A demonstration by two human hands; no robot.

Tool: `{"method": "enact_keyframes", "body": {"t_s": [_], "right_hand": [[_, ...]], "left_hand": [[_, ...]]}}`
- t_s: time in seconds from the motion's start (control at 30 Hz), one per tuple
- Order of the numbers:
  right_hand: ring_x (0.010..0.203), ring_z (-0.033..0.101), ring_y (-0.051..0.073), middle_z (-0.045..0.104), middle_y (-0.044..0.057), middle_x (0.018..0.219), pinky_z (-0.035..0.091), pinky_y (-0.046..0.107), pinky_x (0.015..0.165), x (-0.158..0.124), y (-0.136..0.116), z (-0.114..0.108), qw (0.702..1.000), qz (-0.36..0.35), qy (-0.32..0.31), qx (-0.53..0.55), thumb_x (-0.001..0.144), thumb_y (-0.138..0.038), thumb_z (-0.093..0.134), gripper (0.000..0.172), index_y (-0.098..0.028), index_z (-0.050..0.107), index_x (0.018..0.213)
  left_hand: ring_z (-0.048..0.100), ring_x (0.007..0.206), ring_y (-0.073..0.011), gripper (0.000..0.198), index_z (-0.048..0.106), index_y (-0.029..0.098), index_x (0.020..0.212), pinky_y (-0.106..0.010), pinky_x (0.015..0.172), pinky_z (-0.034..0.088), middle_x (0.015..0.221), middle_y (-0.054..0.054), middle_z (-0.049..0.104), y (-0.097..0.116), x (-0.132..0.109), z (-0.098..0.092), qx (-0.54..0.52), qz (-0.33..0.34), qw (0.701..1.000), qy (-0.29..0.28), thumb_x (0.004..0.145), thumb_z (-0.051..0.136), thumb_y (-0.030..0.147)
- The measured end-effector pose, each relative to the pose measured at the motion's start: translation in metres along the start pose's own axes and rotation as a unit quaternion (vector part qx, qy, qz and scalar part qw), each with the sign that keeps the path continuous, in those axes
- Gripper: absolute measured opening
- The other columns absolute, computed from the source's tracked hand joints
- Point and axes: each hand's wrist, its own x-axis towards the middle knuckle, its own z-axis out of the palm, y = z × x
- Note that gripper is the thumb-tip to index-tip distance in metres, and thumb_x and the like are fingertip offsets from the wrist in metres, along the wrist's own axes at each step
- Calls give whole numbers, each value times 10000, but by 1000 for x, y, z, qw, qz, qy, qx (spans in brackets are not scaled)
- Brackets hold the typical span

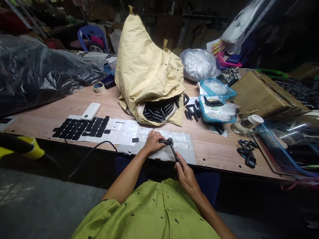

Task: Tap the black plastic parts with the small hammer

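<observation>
Both hands meet over a grey board [186, 149] at the table's front edge. My right hand [184, 172] is closed on the dark handle of a ratchet-like tool [172, 151] with a metal shaft and round head. Pinched in my left hand [153, 142] is a small black plastic piece [163, 142], its end at the tool's head. Whether the two are engaged I cannot tell. Just behind stands a large yellow sack [149, 66], its mouth full of black elongated pieces [158, 113]. A single black pad [135, 140] lies left of my left hand.
To the left are black adhesive pads [74, 128] on white sheets, a white power bank [91, 111] and a tape roll [98, 87]. Rightward are loose black pieces [193, 111], a blue basket [205, 116], a lidded jar [245, 124], keys [246, 152] and a cardboard box [256, 93].
</observation>
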Motion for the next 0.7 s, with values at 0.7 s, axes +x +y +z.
{"method": "enact_keyframes", "body": {"t_s": [0.7], "right_hand": [[878,490,248,609,121,988,349,348,694,105,35,-37,876,-75,207,-429,947,-208,450,327,-187,673,1185]], "left_hand": [[546,984,-254,187,704,194,945,-425,948,438,958,-78,676,3,-20,-5,19,61,998,15,916,625,360]]}}
